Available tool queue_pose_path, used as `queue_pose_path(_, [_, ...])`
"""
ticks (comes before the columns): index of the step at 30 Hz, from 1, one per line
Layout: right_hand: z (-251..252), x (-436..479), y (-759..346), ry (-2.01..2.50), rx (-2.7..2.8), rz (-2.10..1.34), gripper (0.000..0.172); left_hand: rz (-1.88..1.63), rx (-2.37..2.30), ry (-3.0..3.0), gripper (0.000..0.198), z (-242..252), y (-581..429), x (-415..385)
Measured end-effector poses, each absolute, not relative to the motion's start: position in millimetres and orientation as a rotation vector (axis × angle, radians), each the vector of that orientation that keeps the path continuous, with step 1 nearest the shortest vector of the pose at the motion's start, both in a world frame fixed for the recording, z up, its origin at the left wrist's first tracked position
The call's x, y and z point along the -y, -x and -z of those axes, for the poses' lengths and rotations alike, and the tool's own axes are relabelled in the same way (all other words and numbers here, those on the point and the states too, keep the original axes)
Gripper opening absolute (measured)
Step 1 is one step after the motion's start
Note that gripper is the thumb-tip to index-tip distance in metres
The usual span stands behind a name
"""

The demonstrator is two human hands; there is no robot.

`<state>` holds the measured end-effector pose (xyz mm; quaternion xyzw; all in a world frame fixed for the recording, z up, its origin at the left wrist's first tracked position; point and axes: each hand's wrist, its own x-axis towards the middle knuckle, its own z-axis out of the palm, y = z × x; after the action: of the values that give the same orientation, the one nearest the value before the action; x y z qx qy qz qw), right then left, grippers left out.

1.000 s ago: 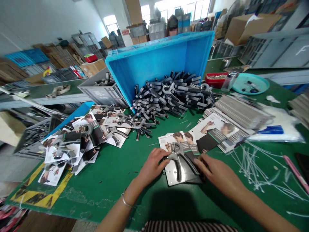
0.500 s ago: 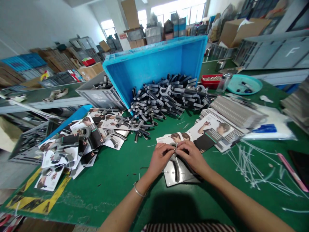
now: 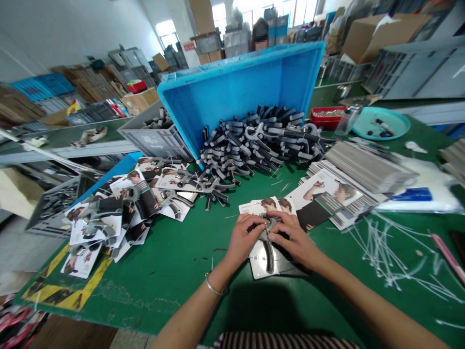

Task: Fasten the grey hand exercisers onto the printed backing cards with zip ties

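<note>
A two-handled tool with dark curved grips and a grey head (image 3: 269, 254) lies on a white printed card (image 3: 258, 266) in front of me. My left hand (image 3: 241, 240) is closed, thumb and fingertips pinched at the tool's head. From the other side my right hand (image 3: 296, 240) closes on the same head, its fingers bent and partly covering the right grip. Whatever small part lies between the fingertips is hidden. More printed cards (image 3: 250, 207) lie beneath, just beyond my hands.
Similar tools (image 3: 250, 145) spill from a tipped blue crate (image 3: 232, 92). Carded tools (image 3: 96, 223) are heaped left. A card stack (image 3: 341, 203), white plastic ties (image 3: 381, 257) and a pink pen-like tool (image 3: 448, 257) lie right. A turquoise tray (image 3: 397, 127) sits beyond, and a person (image 3: 260, 36) is behind the crate.
My right fingers have shifted slightly lower and spread a little at the tool's head. My left hand keeps its pinch. The view has turned slightly left.
</note>
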<state>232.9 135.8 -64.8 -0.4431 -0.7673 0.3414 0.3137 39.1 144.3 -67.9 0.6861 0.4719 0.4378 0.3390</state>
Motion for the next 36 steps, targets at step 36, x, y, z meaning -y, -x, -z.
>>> queue_pose_path(36, [74.2, -134.9, -215.6, 1.296, 1.734, -0.704, 0.006, -0.894, -1.461, -2.282, 0.024, 56.3, -57.0, -76.9])
